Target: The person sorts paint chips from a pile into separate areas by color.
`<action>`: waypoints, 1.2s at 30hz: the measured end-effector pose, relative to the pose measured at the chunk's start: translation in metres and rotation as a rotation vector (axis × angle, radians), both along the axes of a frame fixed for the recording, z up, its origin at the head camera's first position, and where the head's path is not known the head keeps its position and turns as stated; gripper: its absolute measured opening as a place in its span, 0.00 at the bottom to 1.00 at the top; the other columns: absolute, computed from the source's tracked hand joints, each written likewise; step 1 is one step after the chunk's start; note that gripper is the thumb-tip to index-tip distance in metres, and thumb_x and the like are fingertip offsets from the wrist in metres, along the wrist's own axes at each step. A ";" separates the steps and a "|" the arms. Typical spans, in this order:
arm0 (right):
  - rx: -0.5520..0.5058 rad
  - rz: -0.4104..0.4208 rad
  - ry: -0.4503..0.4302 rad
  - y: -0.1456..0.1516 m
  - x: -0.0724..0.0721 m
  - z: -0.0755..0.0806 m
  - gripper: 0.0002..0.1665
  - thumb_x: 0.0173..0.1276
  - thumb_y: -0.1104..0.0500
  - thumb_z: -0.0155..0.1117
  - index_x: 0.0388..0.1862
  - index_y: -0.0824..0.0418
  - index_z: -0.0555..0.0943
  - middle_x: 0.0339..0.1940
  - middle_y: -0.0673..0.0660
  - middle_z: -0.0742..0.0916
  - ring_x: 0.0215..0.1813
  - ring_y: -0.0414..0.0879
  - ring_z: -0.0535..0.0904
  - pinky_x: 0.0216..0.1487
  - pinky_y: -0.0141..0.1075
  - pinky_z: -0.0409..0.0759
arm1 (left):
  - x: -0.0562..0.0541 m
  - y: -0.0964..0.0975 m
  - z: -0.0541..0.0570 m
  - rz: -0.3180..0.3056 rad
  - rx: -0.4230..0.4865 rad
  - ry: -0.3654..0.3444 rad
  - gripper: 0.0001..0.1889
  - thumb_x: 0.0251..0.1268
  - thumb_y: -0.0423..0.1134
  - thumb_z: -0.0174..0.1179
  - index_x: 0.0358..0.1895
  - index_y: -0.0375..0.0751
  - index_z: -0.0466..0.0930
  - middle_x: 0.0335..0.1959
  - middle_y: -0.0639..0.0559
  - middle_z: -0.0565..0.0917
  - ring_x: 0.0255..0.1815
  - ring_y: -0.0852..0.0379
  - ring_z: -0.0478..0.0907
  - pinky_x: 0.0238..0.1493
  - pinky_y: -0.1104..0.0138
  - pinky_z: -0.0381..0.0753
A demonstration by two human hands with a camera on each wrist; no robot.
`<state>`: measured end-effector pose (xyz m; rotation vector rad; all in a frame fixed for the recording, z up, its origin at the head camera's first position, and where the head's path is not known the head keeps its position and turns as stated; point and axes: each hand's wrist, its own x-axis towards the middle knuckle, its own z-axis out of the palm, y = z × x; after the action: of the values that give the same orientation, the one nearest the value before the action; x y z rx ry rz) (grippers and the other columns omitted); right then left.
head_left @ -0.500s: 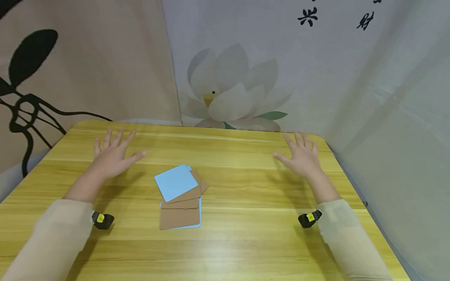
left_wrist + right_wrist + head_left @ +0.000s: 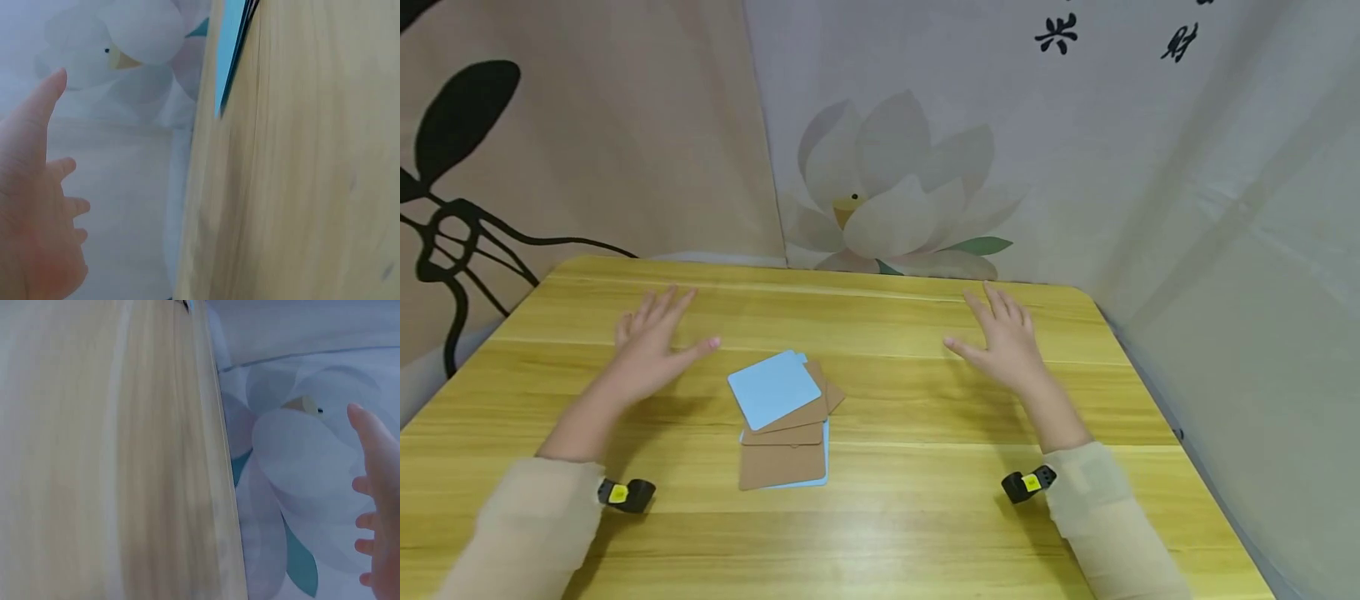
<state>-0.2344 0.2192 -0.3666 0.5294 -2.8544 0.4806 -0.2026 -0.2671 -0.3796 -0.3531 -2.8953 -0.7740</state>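
Left hand and right hand, both spread wide, hover above table; blue and brown cards lie stacked between them, nearer left.

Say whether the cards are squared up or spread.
Spread: the cards overlap at differing angles, brown ones showing under the top blue card.

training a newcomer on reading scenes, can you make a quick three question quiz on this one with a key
1. Which colour is the top card of the pile of cards?
a) brown
b) light blue
c) green

2. True or false: the left hand is nearer the pile of cards than the right hand is.

3. Fill in: the backdrop behind the table shows a large pale ____.

Key: 1. b; 2. true; 3. flower.
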 end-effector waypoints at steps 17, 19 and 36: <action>-0.273 0.237 -0.056 -0.063 0.009 -0.018 0.49 0.63 0.31 0.57 0.77 0.50 0.57 0.77 0.56 0.55 0.75 0.60 0.47 0.68 0.61 0.41 | 0.023 0.021 -0.011 -0.041 0.216 -0.003 0.49 0.64 0.53 0.61 0.78 0.42 0.38 0.76 0.37 0.41 0.73 0.31 0.35 0.58 0.29 0.38; -0.310 0.268 -0.071 -0.071 0.009 -0.022 0.49 0.63 0.31 0.58 0.76 0.51 0.58 0.77 0.55 0.56 0.75 0.58 0.47 0.68 0.61 0.42 | 0.025 0.022 -0.013 -0.047 0.235 -0.013 0.49 0.64 0.52 0.62 0.77 0.42 0.39 0.76 0.37 0.41 0.73 0.32 0.36 0.58 0.28 0.41; -0.433 0.409 -0.294 -0.128 0.006 -0.052 0.45 0.63 0.45 0.67 0.75 0.51 0.60 0.75 0.54 0.62 0.74 0.50 0.53 0.67 0.55 0.57 | 0.044 0.038 -0.043 -0.048 0.321 -0.168 0.53 0.56 0.55 0.67 0.77 0.41 0.43 0.75 0.35 0.46 0.71 0.29 0.45 0.56 0.29 0.52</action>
<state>-0.2282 0.0909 -0.4191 1.0269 -2.7612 1.3043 -0.1584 -0.2287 -0.4224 -0.3365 -2.8493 -1.3119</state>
